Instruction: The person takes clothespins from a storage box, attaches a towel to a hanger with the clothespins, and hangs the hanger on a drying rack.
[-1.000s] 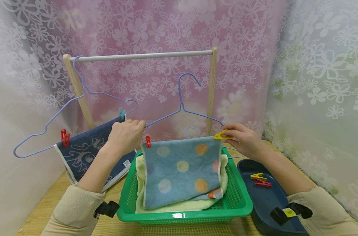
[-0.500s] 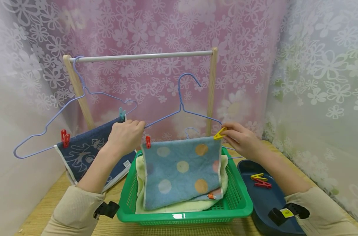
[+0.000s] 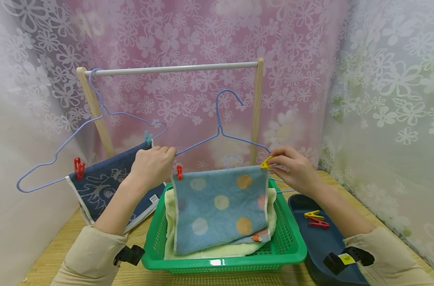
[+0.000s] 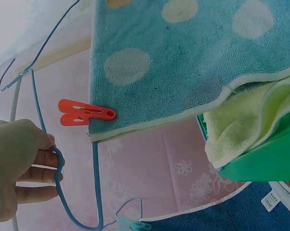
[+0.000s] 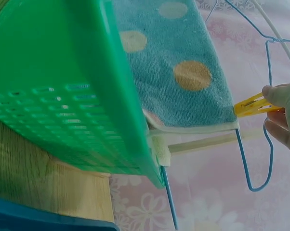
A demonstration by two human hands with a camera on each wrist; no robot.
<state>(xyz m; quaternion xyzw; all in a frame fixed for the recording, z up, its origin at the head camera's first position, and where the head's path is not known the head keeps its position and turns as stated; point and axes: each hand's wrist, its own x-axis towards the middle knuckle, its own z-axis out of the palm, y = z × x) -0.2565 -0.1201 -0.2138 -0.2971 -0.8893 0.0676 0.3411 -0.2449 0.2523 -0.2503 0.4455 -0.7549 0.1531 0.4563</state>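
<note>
Left hand (image 3: 151, 165): fingers curled round the left end of a blue wire hanger (image 3: 219, 129), gripping it. Right hand (image 3: 297, 169): thumb and fingers pinch a yellow peg (image 3: 266, 162), its tip at the top right corner of the polka-dot towel (image 3: 220, 202); can't tell if it's fully clamped there. Towel is draped over the hanger's bottom bar, hanging in front of and partly over the green basket (image 3: 220, 263); a red peg (image 3: 180, 172) clips its top left corner. Hanger hook stands free below the rack rail (image 3: 174, 68), not on it. Inside the basket, a pale yellow towel (image 3: 170, 238) pokes out round the dotted one. Small blue hook (image 3: 232, 156) peeks up behind the towel's top edge. Right of basket: dark blue tray (image 3: 320, 246) with a second yellow peg (image 3: 313, 215) and a dark red peg (image 3: 318, 223) lying together. Left side: another hanger (image 3: 70, 137) on the rail's left end, carrying a navy towel (image 3: 109, 174), partly hidden by the left arm; red pegs (image 3: 79, 169) at its left corner, teal peg (image 3: 147, 138) at its right. Basket and tray sit on a wooden worktop (image 3: 131, 274); pink floral curtain (image 3: 188, 31) behind.
</note>
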